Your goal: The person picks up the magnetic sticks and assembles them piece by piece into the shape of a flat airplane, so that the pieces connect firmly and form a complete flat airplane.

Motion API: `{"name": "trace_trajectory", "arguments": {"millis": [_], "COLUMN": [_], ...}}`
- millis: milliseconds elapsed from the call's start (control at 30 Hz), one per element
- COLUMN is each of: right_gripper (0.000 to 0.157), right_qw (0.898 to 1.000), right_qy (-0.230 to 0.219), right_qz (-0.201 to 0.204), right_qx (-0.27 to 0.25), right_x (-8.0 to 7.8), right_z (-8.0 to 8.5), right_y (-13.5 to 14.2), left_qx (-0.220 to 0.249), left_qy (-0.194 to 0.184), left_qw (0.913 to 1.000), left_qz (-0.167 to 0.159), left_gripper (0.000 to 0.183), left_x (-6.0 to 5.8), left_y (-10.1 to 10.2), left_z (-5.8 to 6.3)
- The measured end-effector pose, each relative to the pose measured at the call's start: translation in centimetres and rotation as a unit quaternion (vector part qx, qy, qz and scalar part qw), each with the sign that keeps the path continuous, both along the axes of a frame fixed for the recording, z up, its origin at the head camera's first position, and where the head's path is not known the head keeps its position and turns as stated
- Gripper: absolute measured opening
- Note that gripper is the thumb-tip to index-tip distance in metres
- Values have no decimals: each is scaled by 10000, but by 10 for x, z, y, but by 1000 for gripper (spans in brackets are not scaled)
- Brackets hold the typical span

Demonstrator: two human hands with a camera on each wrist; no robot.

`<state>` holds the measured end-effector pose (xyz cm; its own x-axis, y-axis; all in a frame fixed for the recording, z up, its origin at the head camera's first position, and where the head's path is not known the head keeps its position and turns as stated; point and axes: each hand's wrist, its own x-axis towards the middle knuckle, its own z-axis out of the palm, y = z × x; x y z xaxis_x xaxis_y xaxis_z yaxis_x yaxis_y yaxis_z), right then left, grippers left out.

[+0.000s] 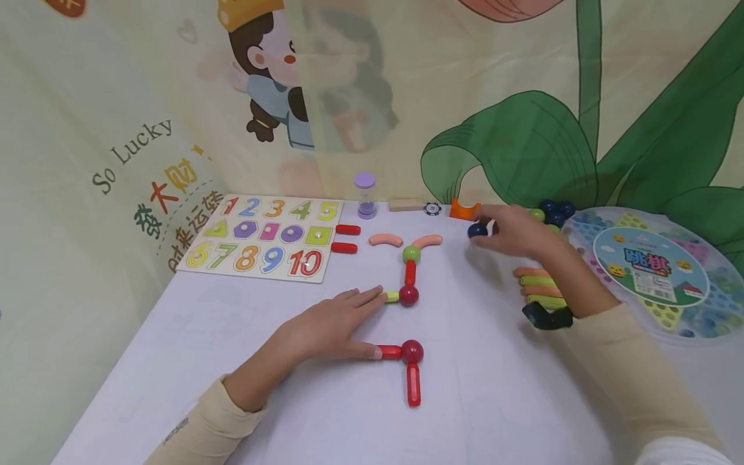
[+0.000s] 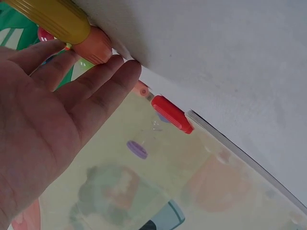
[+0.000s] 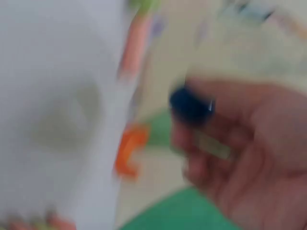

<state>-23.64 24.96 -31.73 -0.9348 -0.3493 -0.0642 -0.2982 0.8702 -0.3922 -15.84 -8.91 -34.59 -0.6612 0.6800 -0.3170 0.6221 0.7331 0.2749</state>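
- A dark blue ball [image 1: 477, 230] sits pinched between the thumb and fingertips of your right hand [image 1: 517, 236], toward the table's far side, near an orange piece [image 1: 464, 209].
- Your left hand [image 1: 331, 326] spreads flat with fingers nearly straight, gripping nothing: fingertips touch a yellow-green rod [image 1: 392, 296], the thumb a near red rod [image 1: 389, 352].
- The rods reach two red balls, the far one [image 1: 409, 295] linked by another rod to a green ball [image 1: 411, 254].
- The step in hand appears to be bringing the blue ball to this layout; your next move likely calls for a steady pinch, a chosen rod end and a still left hand.
- Farther out, a number board [image 1: 250, 276] lies left, a round game board [image 1: 717, 284] right.
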Motion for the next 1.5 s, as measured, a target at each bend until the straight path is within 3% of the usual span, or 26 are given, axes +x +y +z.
{"name": "trace_trajectory", "arguments": {"millis": [67,100,200,267,333,500,767,833,933,1000,1133,1233,1300,1367,1500], "right_gripper": [39,39,37,35,35,35,32,33,31,28,21,20,21,19,10], "right_qw": [9934,9840,9413,9140,9004,9027,9043,9049,9132,9272,9700,9891,9937,9929,9923], "right_qy": [-170,-367,-1035,-1238,-1181,-854,-628,-759,-1142,-1072,-84,273,196,121,194], "right_qz": [985,1521,2900,3610,4038,4186,4184,4152,3837,3465,2203,1322,1106,1120,1074], "right_qx": [-561,-854,-1381,-1381,-1105,-507,-568,-553,-755,-935,-1029,-582,-71,389,580], "right_x": [35,53,105,129,145,157,160,159,145,123,51,-4,-31,-48,-58], "right_z": [3,3,-7,-16,-24,-34,-31,-28,-19,-12,-5,-13,-24,-34,-42], "right_y": [-20,-31,-64,-83,-96,-106,-106,-106,-103,-102,-111,-127,-138,-146,-158], "left_qx": [-16,-25,-17,19,51,130,124,116,111,98,66,56,73,76,32], "left_qy": [-17,-13,-28,-38,-50,-83,-70,-75,-103,-92,-64,-66,-65,-56,-3], "left_qw": [10000,10000,10000,10000,10000,9999,9999,9999,9999,9999,9999,9999,9999,9999,10000], "left_qz": [17,9,8,15,40,44,15,11,20,24,65,81,65,45,67], "left_gripper": [90,90,91,91,91,90,89,89,89,90,90,90,89,89,90], "left_x": [0,0,-1,-1,-2,-1,-3,-4,-4,-4,-5,-5,-5,-5,-6], "left_y": [0,0,0,0,0,0,1,1,1,0,-1,-1,-1,0,0], "left_z": [0,1,1,2,2,2,2,2,3,3,3,3,2,1,-1]}}
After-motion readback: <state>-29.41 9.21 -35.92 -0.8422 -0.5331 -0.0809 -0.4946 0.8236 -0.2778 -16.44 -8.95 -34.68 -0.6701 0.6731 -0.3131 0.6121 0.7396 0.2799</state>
